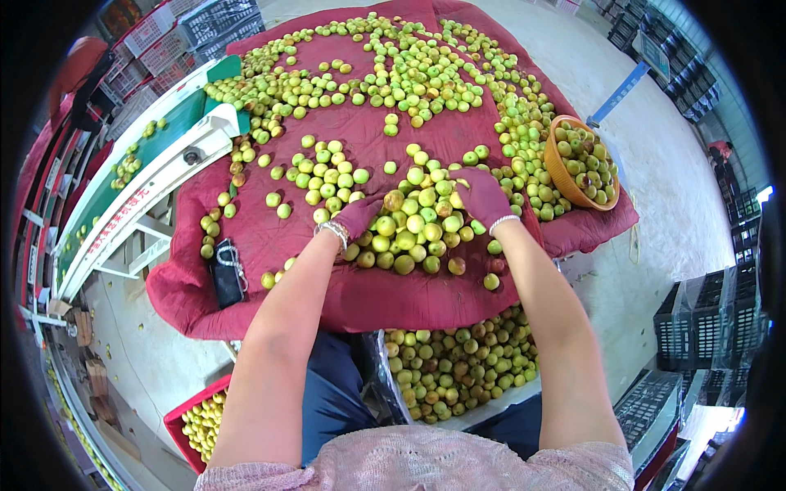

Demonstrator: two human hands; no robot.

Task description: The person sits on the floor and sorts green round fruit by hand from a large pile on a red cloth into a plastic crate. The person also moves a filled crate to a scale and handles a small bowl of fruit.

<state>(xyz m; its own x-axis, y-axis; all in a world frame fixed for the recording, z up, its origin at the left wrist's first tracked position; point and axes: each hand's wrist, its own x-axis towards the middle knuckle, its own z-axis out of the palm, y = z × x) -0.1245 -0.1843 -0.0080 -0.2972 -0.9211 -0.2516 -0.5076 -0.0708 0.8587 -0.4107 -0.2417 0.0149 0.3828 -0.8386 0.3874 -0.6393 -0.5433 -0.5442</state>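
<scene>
A heap of round green-yellow fruits [405, 230], jujube-like and some browned, lies on a quilted red cloth [393, 301] before me. My left hand [357, 218], in a dark red glove with a bracelet at the wrist, rests against the heap's left side; its fingertips are partly hidden among the fruits. At the heap's upper right is my right hand [482, 195], gloved alike, fingers curled over fruits. Whether either hand grips one cannot be made out. A smaller fruit cluster [328, 175] sits beyond my left hand.
An orange basket [557, 162] of fruits stands at the right edge. Left is a conveyor [166, 159] with a green belt. A dark phone [226, 285] lies on the cloth. Below are a lined crate [509, 396] and a red crate [178, 423], both holding fruits. A person [80, 67] stands far left.
</scene>
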